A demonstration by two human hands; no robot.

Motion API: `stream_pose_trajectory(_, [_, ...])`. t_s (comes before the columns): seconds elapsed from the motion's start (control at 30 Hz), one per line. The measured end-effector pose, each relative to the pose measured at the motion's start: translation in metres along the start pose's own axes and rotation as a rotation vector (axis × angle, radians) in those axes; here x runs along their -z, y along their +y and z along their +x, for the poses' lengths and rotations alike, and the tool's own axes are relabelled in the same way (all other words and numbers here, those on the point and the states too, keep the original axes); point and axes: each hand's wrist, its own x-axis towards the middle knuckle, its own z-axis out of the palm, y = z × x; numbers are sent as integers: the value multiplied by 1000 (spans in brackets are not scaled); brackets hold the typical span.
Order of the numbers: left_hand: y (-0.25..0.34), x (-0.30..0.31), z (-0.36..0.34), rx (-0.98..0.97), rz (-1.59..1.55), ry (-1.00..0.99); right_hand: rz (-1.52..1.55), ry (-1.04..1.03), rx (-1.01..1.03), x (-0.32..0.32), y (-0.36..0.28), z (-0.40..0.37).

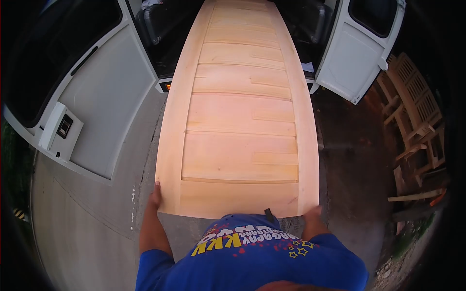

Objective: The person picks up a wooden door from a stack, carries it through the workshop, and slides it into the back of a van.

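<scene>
A long pale wooden panel door (240, 155) stretches from my body into the open back of a vehicle. My left hand (155, 195) grips its left edge near the front corner, thumb at the side and fingers hidden underneath. At the front right corner, my right hand (313, 213) is closed on the door, its fingers mostly out of sight. The door's near end lies close to my blue shirt (252, 257). Its far end is inside the dark vehicle.
White rear doors stand swung out, one on the left (111, 92) and one on the right (352, 53). Dark seats (150, 24) flank the door inside. Slatted wooden furniture (412, 97) stands at the right. Concrete ground (87, 208) lies at the left.
</scene>
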Motion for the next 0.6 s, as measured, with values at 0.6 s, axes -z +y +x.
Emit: stream_pose_trajectory(0.6, [97, -53, 192, 39, -179, -271, 2883, 453, -260, 122, 42, 65])
